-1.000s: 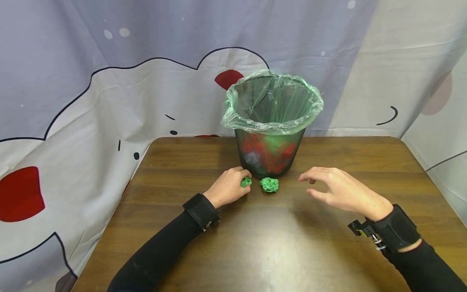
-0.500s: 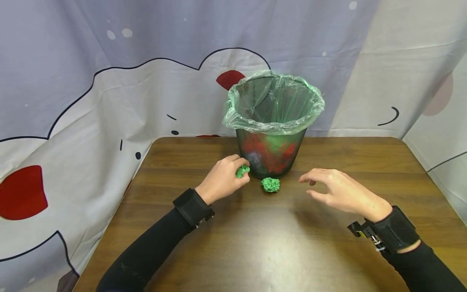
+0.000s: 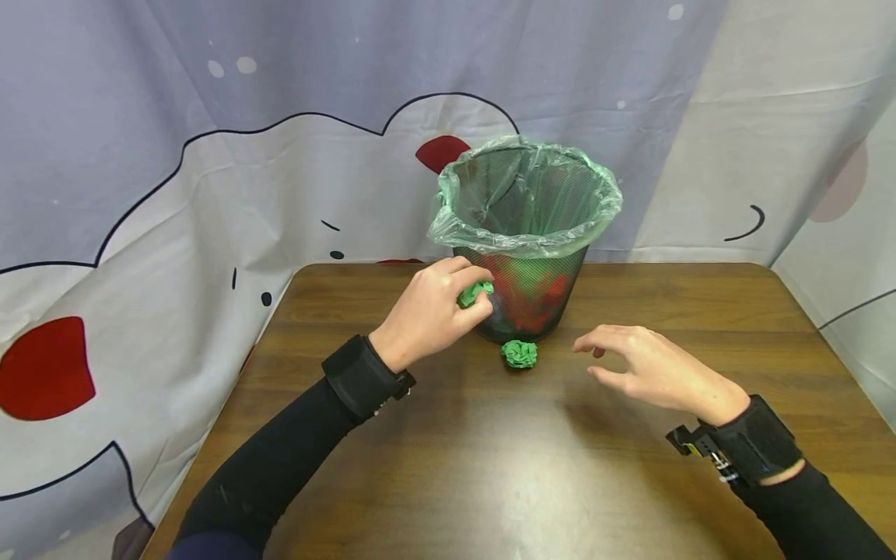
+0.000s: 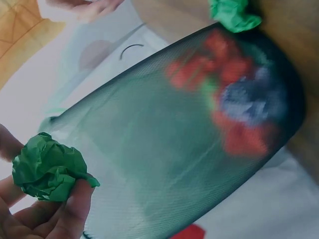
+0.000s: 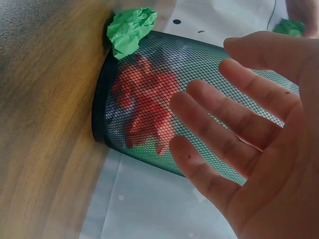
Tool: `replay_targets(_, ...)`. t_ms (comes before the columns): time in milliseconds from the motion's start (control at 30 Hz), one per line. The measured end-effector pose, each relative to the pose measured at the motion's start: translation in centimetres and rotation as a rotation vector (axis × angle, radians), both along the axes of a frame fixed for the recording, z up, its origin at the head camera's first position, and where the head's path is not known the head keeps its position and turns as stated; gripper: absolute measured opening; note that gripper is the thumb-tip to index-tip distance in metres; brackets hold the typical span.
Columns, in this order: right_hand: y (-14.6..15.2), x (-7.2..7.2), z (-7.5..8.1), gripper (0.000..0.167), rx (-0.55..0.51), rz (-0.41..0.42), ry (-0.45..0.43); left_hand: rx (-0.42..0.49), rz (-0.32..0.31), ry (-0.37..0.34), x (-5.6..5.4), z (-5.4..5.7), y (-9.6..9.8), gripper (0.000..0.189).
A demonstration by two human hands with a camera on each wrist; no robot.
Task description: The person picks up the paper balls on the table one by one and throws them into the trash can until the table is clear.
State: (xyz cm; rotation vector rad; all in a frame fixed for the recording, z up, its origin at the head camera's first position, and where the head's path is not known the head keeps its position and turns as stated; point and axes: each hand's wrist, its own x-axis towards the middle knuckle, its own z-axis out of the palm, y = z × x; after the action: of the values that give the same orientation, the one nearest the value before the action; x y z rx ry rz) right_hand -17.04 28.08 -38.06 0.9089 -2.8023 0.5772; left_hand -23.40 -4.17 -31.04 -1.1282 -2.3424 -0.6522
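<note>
My left hand (image 3: pixel 435 309) pinches a crumpled green paper ball (image 4: pixel 49 168) between thumb and fingers, raised off the table at the left front of the mesh wastebasket (image 3: pixel 521 299). A second crumpled green paper ball (image 3: pixel 519 354) lies on the table right at the front foot of the basket. To the right, my right hand (image 3: pixel 647 364) hovers over the table, fingers relaxed and holding nothing, as the palm in the right wrist view confirms. A green plastic liner (image 3: pixel 448 222) folds over the basket's rim. Red, green and greyish crumpled pieces (image 5: pixel 147 107) show through the mesh.
The brown wooden table (image 3: pixel 490 467) carries the basket near its back edge. Behind it hangs a printed curtain (image 3: pixel 280 179) in white and grey-blue, close to the basket's back.
My left hand has lifted the green paper ball from beside the basket's foot up along its left side. The right hand and the other ball have stayed in place.
</note>
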Motion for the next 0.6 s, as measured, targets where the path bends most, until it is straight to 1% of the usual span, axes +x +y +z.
replay_targets(100,0.0,0.1,0.0,0.030,0.003,-0.006,-0.006,0.007,-0.012,0.020,0.1,1.4,0.2,0.024)
replay_targets(267,0.0,0.0,-0.1,0.030,0.002,-0.005,-0.007,0.031,-0.018,0.062,0.1,3.4,0.3,0.025)
replay_targets(467,0.0,0.1,-0.2,0.030,-0.002,-0.007,-0.015,0.087,-0.026,0.147,0.0,5.6,0.7,0.026)
replay_targets(600,0.1,0.1,-0.3,0.030,-0.006,-0.008,-0.016,0.104,-0.028,0.188,-0.3,7.0,1.1,0.027)
